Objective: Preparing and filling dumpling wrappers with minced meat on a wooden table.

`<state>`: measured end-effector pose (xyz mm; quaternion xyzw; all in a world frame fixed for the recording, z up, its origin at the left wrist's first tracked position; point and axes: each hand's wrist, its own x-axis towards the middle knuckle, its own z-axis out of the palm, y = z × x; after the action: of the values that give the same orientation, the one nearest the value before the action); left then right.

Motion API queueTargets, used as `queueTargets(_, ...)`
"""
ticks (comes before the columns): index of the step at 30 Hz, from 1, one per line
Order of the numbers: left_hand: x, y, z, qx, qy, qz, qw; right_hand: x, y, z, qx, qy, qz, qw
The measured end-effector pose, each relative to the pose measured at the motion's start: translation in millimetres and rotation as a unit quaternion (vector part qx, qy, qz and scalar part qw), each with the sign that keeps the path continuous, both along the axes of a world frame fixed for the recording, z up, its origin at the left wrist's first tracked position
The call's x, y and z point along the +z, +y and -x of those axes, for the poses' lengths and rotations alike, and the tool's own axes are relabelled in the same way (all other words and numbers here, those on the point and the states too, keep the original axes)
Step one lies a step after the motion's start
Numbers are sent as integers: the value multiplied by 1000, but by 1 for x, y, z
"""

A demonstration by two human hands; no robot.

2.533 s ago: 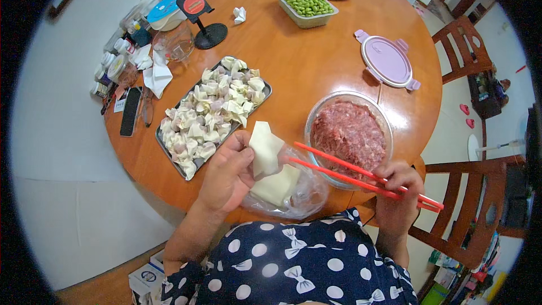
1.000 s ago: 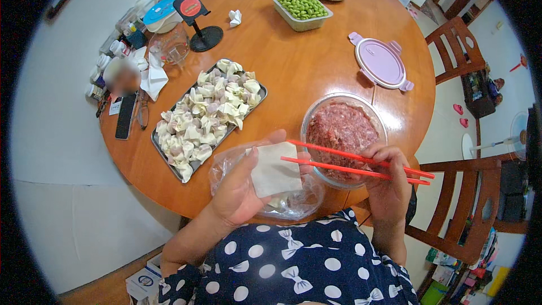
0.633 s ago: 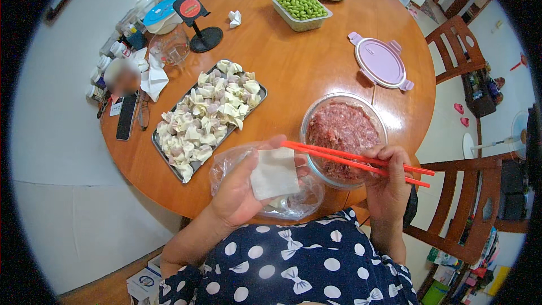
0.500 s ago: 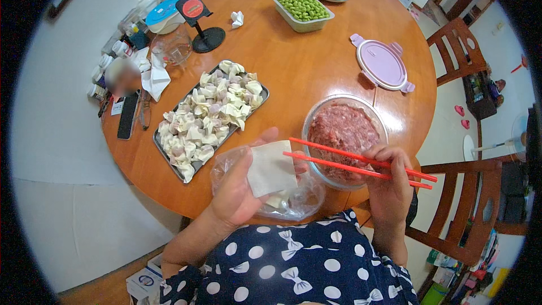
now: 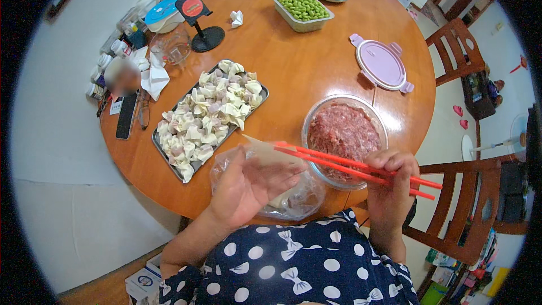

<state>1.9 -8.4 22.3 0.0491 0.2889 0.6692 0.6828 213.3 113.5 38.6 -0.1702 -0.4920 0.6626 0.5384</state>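
Observation:
My right hand [image 5: 392,178] grips a pair of red chopsticks [image 5: 350,166], their tips at a pale square dough wrapper [image 5: 262,151]. The wrapper is tilted up at the far side of my left hand [image 5: 245,186]. That hand is palm up, thumb raised and fingers stretched out; whether the wrapper still touches it, I cannot tell. Below the hands, a clear plastic bag [image 5: 305,203] with pale wrappers in it lies at the table's near edge. A round glass bowl [image 5: 307,114] of pink minced meat [image 5: 344,130] stands beside the chopsticks. Many filled dumplings [image 5: 209,116] cover a dark tray [image 5: 261,101] on the left.
On the wooden table [image 5: 248,45] are a lilac lid [image 5: 382,64], a tub of green beans [image 5: 302,10], a black stand [image 5: 207,38] and a phone [image 5: 126,117]. Bottles and tissues line the left edge. Wooden chairs [image 5: 451,209] stand at the right.
The wrapper, which lay flat across my left palm and fingers, is now tilted up and away, at the chopstick tips. The tips have moved left; the left fingers now show more.

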Motion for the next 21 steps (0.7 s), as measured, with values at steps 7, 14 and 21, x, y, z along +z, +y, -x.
queueTargets(7,4,-7,4,12,-11,-49,999,-2,-11,-4,102,-40,-135,985)
queueTargets(14,6,1,2,102,1,10,995,-2,-8,-16,164,-106,-157,968)
queueTargets(21,1,-5,4,114,144,80,980,6,9,-41,-134,-165,-203,956)
